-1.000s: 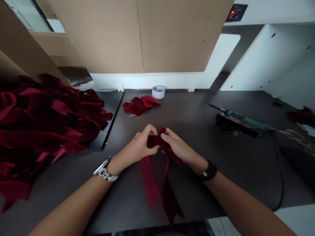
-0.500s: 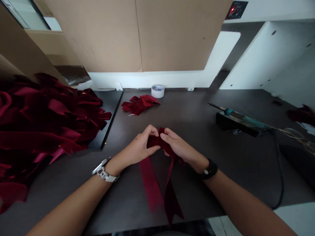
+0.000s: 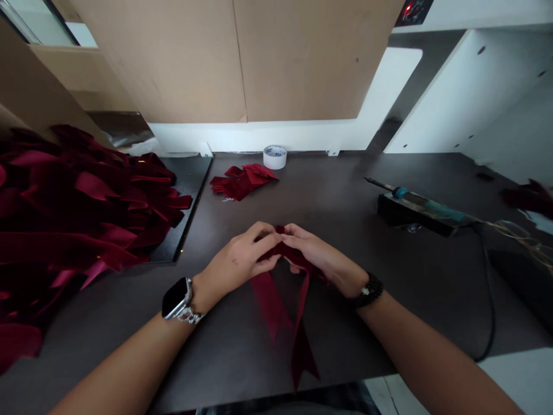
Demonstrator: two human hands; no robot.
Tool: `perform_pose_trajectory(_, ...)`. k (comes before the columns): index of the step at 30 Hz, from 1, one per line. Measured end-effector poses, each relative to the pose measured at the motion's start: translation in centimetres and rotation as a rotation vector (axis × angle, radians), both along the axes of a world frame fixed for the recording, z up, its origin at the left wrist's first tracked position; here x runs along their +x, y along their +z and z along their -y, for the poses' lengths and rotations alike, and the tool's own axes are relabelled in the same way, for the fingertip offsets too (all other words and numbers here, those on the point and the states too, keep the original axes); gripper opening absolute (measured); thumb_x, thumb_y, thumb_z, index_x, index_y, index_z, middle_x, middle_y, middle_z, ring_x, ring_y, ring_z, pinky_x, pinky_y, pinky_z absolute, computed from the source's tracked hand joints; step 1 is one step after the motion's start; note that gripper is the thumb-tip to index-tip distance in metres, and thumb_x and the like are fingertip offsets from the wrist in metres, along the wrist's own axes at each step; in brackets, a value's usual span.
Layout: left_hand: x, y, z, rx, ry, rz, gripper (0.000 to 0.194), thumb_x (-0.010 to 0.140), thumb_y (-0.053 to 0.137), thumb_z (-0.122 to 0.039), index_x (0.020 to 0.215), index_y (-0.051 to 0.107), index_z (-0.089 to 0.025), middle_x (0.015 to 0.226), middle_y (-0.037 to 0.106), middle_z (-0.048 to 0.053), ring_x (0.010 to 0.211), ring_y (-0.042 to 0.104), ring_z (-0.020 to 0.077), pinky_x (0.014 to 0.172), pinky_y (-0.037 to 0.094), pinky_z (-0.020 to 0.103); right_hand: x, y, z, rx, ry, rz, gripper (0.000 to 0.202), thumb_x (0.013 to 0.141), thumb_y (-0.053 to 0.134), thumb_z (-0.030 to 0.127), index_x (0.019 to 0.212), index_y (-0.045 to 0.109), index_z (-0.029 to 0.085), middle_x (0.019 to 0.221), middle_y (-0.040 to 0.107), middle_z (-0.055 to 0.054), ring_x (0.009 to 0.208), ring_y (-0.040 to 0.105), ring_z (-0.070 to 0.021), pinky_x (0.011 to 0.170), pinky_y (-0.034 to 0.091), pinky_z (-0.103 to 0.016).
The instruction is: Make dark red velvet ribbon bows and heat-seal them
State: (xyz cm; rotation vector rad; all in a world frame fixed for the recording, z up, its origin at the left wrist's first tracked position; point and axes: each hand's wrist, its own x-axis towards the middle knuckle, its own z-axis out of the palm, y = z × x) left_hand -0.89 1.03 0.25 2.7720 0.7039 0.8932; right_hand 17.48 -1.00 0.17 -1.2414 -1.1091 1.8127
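Ribbon (image 3: 276, 300), one dark red strip, is pinched at its folded top between both hands, its two tails trailing toward the near edge of the dark table (image 3: 345, 202). Left hand (image 3: 235, 262) and right hand (image 3: 322, 259) close their fingertips on it together. Beyond it lie one small ribbon pile (image 3: 242, 180), one tape roll (image 3: 275, 157); to its right, one soldering iron (image 3: 415, 202).

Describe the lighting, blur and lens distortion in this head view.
Head view: soft, dim light on the dark table; wide-angle bending stretches the forearms and edges; both hands on the red ribbon look sharp, while the ribbon pile at left smears slightly.
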Motion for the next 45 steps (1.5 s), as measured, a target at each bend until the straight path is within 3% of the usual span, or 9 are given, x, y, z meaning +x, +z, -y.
perform_pose_trajectory(6, -0.4, 1.3, 0.7, 0.181, -0.093, -0.142, 0.020, 0.094, 0.045, -0.017, 0.107, 0.060, -0.017, 0.103, 0.067, 0.010, 0.092, 0.066, 0.0195, 0.078, 0.056, 0.030, 0.6, 1.1, 0.3, -0.046, 0.110, -0.123, 0.036, 0.082, 0.060, 0.034, 0.114, 0.048, 0.022, 0.056, 0.045, 0.009, 0.038, 0.034, -0.0047, 0.037, 0.035, -0.017)
perform_pose_trajectory(14, 0.1, 2.0, 1.6, 0.258, -0.109, -0.130, 0.024, 0.093, 0.042, -0.016, 0.110, 0.058, -0.014, 0.103, 0.069, 0.012, 0.094, 0.067, 0.0202, 0.078, 0.059, 0.031, 1.5, 0.8, 0.4, -0.166, 0.320, -0.282, 0.027, 0.083, 0.051, 0.023, 0.110, 0.055, 0.021, 0.046, 0.037, 0.011, 0.035, 0.015, -0.0028, 0.038, 0.024, -0.016)
perform_pose_trajectory(19, 0.4, 1.8, 1.6, 0.111, -0.112, -0.063, 0.020, 0.089, 0.047, -0.014, 0.105, 0.059, -0.014, 0.099, 0.070, 0.010, 0.090, 0.067, 0.0179, 0.079, 0.056, 0.029, 1.5, 0.2, 0.0, -0.124, 0.367, -0.161, 0.024, 0.087, 0.045, 0.024, 0.107, 0.056, 0.019, 0.044, 0.036, 0.011, 0.034, 0.020, -0.0043, 0.040, 0.030, -0.017)
perform_pose_trajectory(23, 0.9, 1.3, 0.8, -0.284, 0.087, 0.050, 0.013, 0.081, 0.055, -0.016, 0.091, 0.063, -0.015, 0.078, 0.068, 0.003, 0.066, 0.062, 0.0126, 0.066, 0.050, 0.024, 1.4, 0.0, -0.5, 0.380, 0.036, 0.245, 0.022, 0.091, 0.044, 0.033, 0.102, 0.057, 0.019, 0.076, 0.061, -0.002, 0.066, 0.059, -0.0129, 0.064, 0.048, -0.027)
perform_pose_trajectory(26, 0.9, 1.0, -0.1, -0.614, 0.273, 0.055, 0.012, 0.078, 0.059, -0.023, 0.082, 0.066, -0.015, 0.067, 0.065, 0.000, 0.059, 0.056, 0.0122, 0.060, 0.044, 0.024, 1.3, 0.3, -0.3, 0.997, -0.240, 0.523, 0.014, 0.090, 0.052, 0.027, 0.102, 0.057, 0.020, 0.099, 0.063, -0.006, 0.094, 0.059, -0.0166, 0.085, 0.045, -0.032)
perform_pose_trajectory(30, 0.4, 1.0, -1.0, -0.917, 0.326, 0.126, 0.022, 0.074, 0.062, -0.033, 0.082, 0.069, -0.014, 0.072, 0.068, 0.003, 0.064, 0.056, 0.0134, 0.060, 0.041, 0.024, 0.6, 1.0, 0.9, 1.435, 0.031, 0.584, 0.009, 0.092, 0.052, 0.024, 0.098, 0.057, 0.020, 0.091, 0.066, -0.005, 0.087, 0.060, -0.0164, 0.084, 0.046, -0.032)
perform_pose_trajectory(36, 0.1, 1.6, -1.4, -1.212, 0.337, 0.293, 0.018, 0.070, 0.063, -0.032, 0.072, 0.065, -0.013, 0.054, 0.055, -0.003, 0.047, 0.042, 0.0073, 0.045, 0.029, 0.020, 0.7, 0.6, 0.5, 1.406, 0.169, 0.819, 0.008, 0.091, 0.054, 0.023, 0.096, 0.058, 0.018, 0.075, 0.065, 0.002, 0.069, 0.059, -0.0130, 0.090, 0.039, -0.034)
perform_pose_trajectory(40, 0.0, 2.1, -1.5, -1.401, 0.332, 0.427, 0.018, 0.068, 0.064, -0.030, 0.061, 0.060, -0.015, 0.048, 0.048, -0.005, 0.042, 0.037, 0.0049, 0.040, 0.026, 0.018, 0.9, 0.2, 0.0, 1.472, 0.218, 0.955, 0.024, 0.084, 0.064, 0.024, 0.105, 0.057, 0.016, 0.094, 0.066, -0.004, 0.090, 0.059, -0.0183, 0.096, 0.032, -0.037)
perform_pose_trajectory(45, 0.1, 2.3, -1.2, -1.537, 0.253, 0.518, 0.020, 0.066, 0.067, -0.030, 0.058, 0.056, -0.015, 0.047, 0.045, -0.006, 0.040, 0.036, 0.0036, 0.038, 0.025, 0.015, 0.5, -0.1, 0.4, 1.667, 0.040, 0.993, 0.008, 0.089, 0.055, 0.016, 0.093, 0.062, 0.017, 0.081, 0.064, -0.003, 0.081, 0.056, -0.0168, 0.086, 0.035, -0.034)
